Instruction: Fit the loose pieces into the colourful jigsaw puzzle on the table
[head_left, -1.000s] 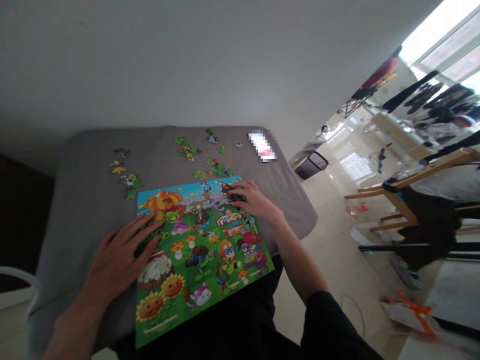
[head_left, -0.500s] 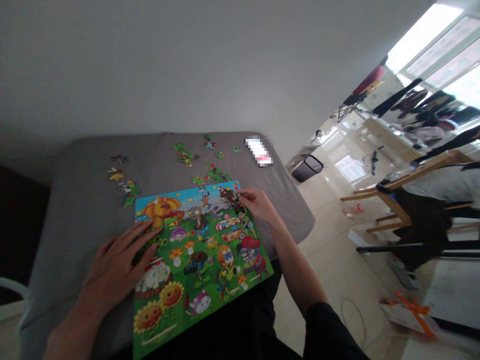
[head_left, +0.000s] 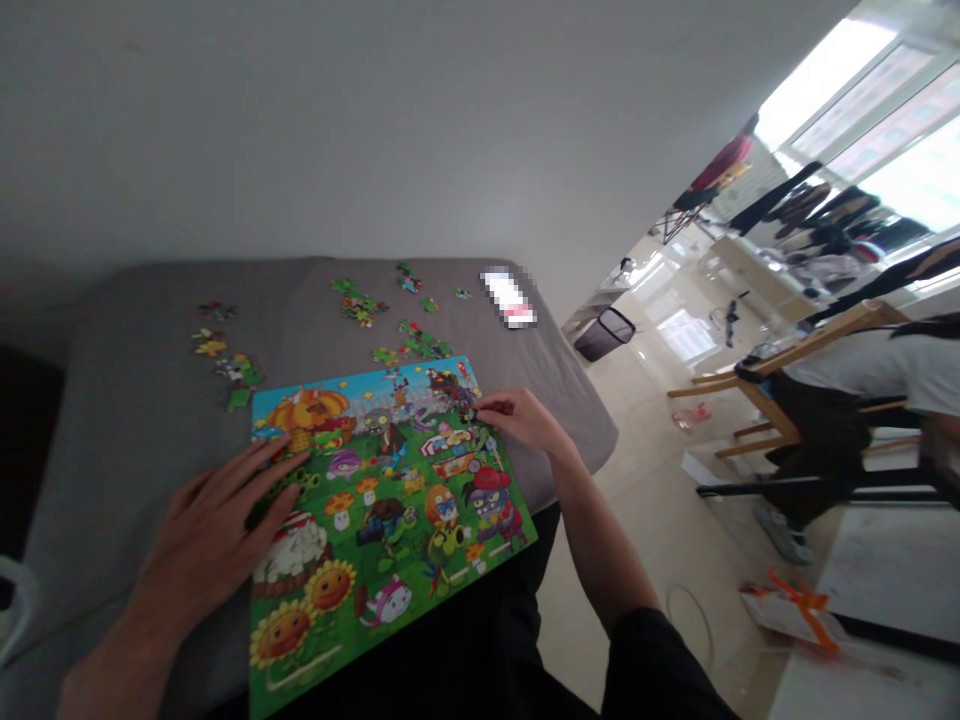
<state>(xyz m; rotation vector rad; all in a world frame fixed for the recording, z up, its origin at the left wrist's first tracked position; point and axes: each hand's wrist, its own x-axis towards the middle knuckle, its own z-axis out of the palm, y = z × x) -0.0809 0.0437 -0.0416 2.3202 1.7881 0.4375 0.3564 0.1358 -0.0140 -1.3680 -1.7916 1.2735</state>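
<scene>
A colourful cartoon picture board (head_left: 420, 545), with a pumpkin, sunflowers and zombie figures, lies partly over my lap and partly on the grey-covered surface. My left hand (head_left: 217, 520) rests flat on its left side, fingers spread and covering some of the picture. At the board's upper right edge my right hand (head_left: 525, 420) pinches a small dark puzzle piece (head_left: 472, 414), mostly hidden by the fingertips. Loose puzzle pieces (head_left: 424, 342) lie just beyond the board's top edge. More puzzle pieces (head_left: 238, 375) are scattered at the left, and another cluster of pieces (head_left: 360, 305) sits farther back.
A phone (head_left: 510, 298) with a blurred screen lies at the far right of the grey-covered surface (head_left: 300, 290), which meets a pale wall. On the floor to the right stand a dark bin (head_left: 606, 332) and a wooden chair (head_left: 787, 400) with a person seated.
My right hand has shifted slightly down along the board's right edge, still pinching. My left hand stays flat on the board. The whole view has moved a little, so everything appears farther left.
</scene>
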